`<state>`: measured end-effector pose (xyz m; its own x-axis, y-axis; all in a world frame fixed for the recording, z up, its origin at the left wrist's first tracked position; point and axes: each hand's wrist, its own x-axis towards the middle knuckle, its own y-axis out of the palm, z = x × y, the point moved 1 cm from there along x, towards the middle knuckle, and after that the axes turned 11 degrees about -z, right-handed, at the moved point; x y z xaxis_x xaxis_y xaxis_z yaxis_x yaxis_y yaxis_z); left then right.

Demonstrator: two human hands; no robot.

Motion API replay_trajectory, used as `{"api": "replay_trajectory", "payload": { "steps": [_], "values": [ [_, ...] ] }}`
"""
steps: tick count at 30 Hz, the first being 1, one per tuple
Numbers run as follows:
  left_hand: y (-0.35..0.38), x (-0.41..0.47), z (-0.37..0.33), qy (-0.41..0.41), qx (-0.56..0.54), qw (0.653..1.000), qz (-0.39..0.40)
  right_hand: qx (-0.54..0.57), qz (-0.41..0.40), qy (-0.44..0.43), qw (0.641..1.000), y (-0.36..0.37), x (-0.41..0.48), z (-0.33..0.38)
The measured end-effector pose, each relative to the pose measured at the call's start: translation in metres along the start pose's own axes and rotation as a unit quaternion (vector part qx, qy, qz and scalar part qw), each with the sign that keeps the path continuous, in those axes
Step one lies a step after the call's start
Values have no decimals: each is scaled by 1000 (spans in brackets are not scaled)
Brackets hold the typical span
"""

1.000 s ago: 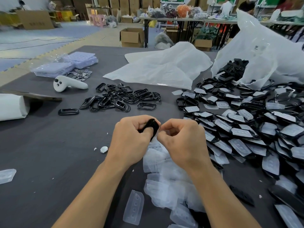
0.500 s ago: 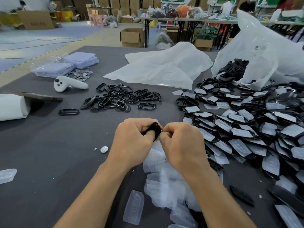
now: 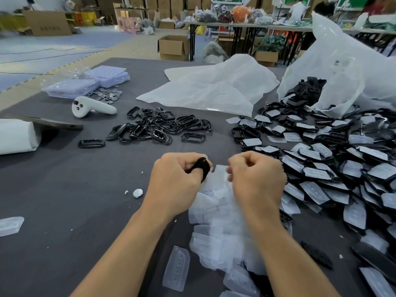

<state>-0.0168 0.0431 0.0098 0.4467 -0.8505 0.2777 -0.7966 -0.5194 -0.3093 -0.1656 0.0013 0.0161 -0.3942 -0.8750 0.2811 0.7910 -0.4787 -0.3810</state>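
1. Our left hand (image 3: 177, 185) grips the shell (image 3: 201, 167) above the counter (image 3: 75, 200); our right hand (image 3: 255, 181), curled, seems to pinch its clear pad (image 3: 220, 171).
2. Stripping looks done; next we sort both parts away.

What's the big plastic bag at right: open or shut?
Open: plastic bag mouth gapes, black parts spilling from it onto the table.

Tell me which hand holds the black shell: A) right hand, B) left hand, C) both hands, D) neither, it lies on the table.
B: the left hand grips the black shell, while the right hand is apart from it, pinching what looks like a clear pad.
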Motion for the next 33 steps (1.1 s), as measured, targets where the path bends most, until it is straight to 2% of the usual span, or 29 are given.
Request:
{"api": "replay_trajectory", "payload": {
  "steps": [3, 8, 12, 14, 17, 20, 28, 33],
  "values": [
    [-5, 5, 1, -61, -39, 997, -26, 34, 11, 19, 999, -8, 11, -3],
    [-4, 9, 2, -117, -93, 986, -73, 43, 76, -43, 995, -6, 3, -5],
    [-7, 12, 2, -140, -148, 973, -106, 157, 171, 42, 972, 1, -3, 2],
    [-7, 12, 0, -136, -161, 973, -96, 170, 193, 51, 965, 6, -9, 0],
    [-6, 10, 0, -125, -166, 975, -83, 112, 187, 2, 976, 7, -10, -3],
    [-6, 10, 0, -120, -171, 974, -87, 115, 198, 8, 973, 4, -6, -4],
    [-1, 7, 0, -113, -171, 978, -24, 242, 194, 87, 947, 6, -8, 1],
    [-1, 9, 6, -167, -174, 969, -47, 278, 159, 73, 945, -1, -1, 5]
  ]
}}
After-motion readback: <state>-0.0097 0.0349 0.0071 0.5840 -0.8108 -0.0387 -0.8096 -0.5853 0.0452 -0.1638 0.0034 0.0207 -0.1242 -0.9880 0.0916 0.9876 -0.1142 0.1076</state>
